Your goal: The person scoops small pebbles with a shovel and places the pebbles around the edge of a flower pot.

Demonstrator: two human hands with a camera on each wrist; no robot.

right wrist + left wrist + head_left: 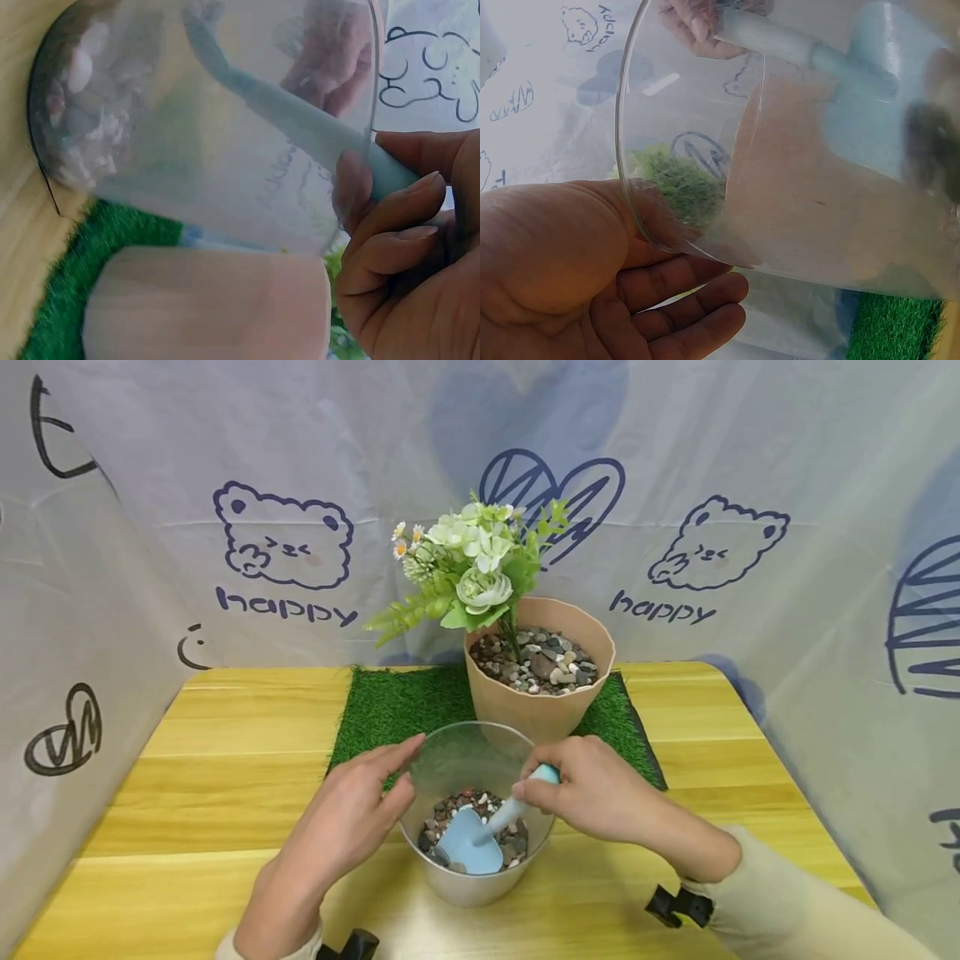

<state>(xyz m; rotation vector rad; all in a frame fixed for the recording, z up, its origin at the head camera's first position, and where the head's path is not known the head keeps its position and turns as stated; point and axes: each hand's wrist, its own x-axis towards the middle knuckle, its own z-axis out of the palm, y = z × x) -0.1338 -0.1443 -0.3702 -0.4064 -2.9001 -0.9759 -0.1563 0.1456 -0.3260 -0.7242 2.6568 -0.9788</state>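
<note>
A clear plastic bucket (480, 883) stands on the table with pebbles (517, 839) in its bottom. Inside it, the blade of a light blue toy shovel (468, 843) lies against the stones. My right hand (600, 789) grips the shovel's handle (315, 131) at the bucket's right rim, fingers curled around its upper end. On the opposite side my left hand (352, 814) rests with fingertips at the bucket's rim, fingers loosely extended. Through the clear wall in the left wrist view, the shovel (877, 97) shows tilted.
Behind the bucket stands a peach-coloured flowerpot (536, 714) filled with pebbles, with artificial white and green flowers (483, 560) planted in it. The pot sits on a green turf mat (408, 702) on the wooden table (225, 777). A printed curtain (405, 435) hangs around the table.
</note>
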